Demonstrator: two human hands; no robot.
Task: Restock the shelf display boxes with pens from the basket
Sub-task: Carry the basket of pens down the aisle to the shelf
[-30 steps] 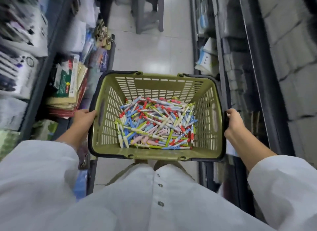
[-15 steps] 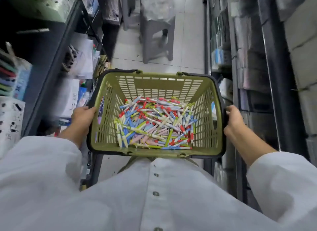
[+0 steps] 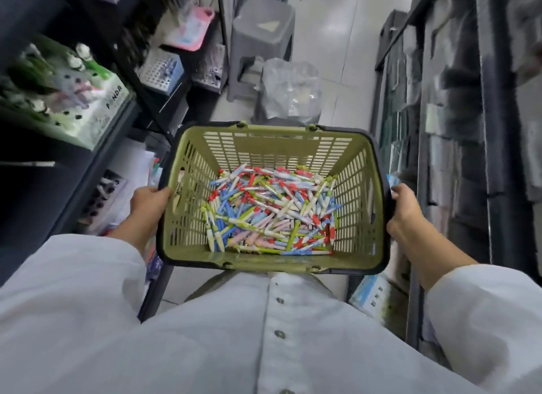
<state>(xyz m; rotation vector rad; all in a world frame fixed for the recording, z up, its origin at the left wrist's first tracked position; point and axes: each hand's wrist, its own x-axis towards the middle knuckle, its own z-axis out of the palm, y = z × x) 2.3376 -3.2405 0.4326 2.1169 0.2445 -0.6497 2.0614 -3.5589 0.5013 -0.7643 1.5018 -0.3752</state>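
Olive basket [image 3: 265, 147]: L hand [image 3: 149, 201] + R hand [image 3: 404, 206] gripping sides.

Basket [image 3: 187, 217] matt slotted plastic; pens [image 3: 272, 209] glossy plastic; floor [image 3: 337, 42] glossy tile.

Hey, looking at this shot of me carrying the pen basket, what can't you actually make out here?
- Head view: the left hand and right hand fingers are hidden behind the basket sides.
- Lower pens are buried under the pile.
- Left shelves are motion-blurred; the display boxes can't be identified.
- Right shelves are dark and smeared.
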